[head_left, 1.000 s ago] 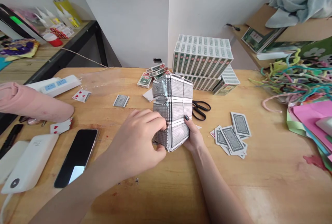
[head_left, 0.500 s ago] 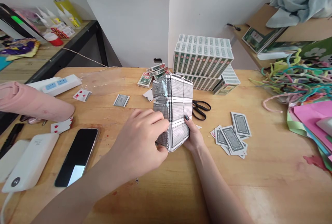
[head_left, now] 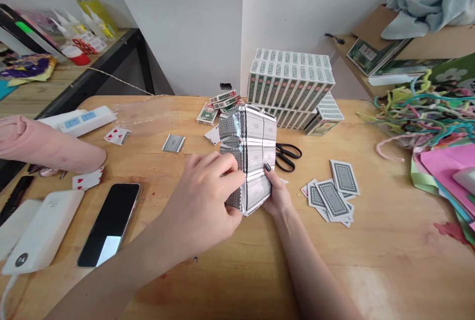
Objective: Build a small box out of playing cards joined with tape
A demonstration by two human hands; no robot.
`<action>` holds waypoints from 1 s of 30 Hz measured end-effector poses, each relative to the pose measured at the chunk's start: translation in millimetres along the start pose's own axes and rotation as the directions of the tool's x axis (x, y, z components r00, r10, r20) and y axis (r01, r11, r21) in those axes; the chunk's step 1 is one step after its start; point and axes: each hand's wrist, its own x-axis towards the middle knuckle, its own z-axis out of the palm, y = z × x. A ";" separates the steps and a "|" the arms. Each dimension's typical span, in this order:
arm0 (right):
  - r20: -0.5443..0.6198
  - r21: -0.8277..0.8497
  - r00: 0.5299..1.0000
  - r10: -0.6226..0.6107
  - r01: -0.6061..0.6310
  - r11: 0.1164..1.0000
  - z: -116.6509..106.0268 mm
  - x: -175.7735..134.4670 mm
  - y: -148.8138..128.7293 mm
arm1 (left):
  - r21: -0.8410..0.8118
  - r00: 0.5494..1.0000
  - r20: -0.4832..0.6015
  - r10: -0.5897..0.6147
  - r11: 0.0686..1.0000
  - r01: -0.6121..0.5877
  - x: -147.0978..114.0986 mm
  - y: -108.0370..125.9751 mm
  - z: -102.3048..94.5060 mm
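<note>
A box built of folded playing cards point(head_left: 256, 157), with grey patterned backs outward, is held up over the table in front of me. My right hand point(head_left: 276, 189) grips its lower right part, the thumb lying on the face and the other fingers hidden behind. On the left side, my left hand point(head_left: 211, 196) has curled fingers pressed against the lower cards, its fingertips partly hidden. Black-handled scissors point(head_left: 288, 157) lie just behind the right hand. A loose pile of playing cards point(head_left: 332, 199) is to the right, and one folded card point(head_left: 173, 143) lies to the left.
Stacked card boxes point(head_left: 291, 80) stand at the back, beside a few loose decks point(head_left: 208, 114). Left are a phone point(head_left: 109, 223), a power bank point(head_left: 46, 231), a pink roll point(head_left: 52, 147) and a power strip point(head_left: 87, 121). Coloured pipe cleaners point(head_left: 419, 107) and paper point(head_left: 451, 171) lie right.
My left hand's fingers have shifted slightly right and up along the side of the card box. The right hand keeps its grip almost unmoved.
</note>
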 end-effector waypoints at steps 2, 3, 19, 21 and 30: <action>0.002 0.003 1.000 -0.002 0.002 1.000 -0.1 0.2 -0.1 | 0.015 1.000 -0.002 -0.003 1.000 0.003 -1.3 1.1 -0.5; 0.002 0.007 1.000 -0.002 0.002 1.000 -0.3 0.3 0.0 | 0.029 1.000 -0.003 -0.007 1.000 0.007 -2.6 1.7 -1.2; -0.001 0.029 1.000 -0.001 0.001 1.000 -0.6 1.4 1.9 | 0.114 0.999 -0.033 -0.029 0.993 0.033 -5.3 6.3 -6.1; -0.003 0.024 1.000 0.008 -0.007 1.000 -0.4 1.1 1.8 | 0.073 0.998 -0.034 -0.044 0.996 0.047 -2.8 4.5 -6.0; -0.002 0.022 1.000 0.023 -0.023 1.000 -1.4 1.1 1.6 | 0.038 0.999 -0.041 -0.025 0.999 0.026 0.1 0.7 -7.9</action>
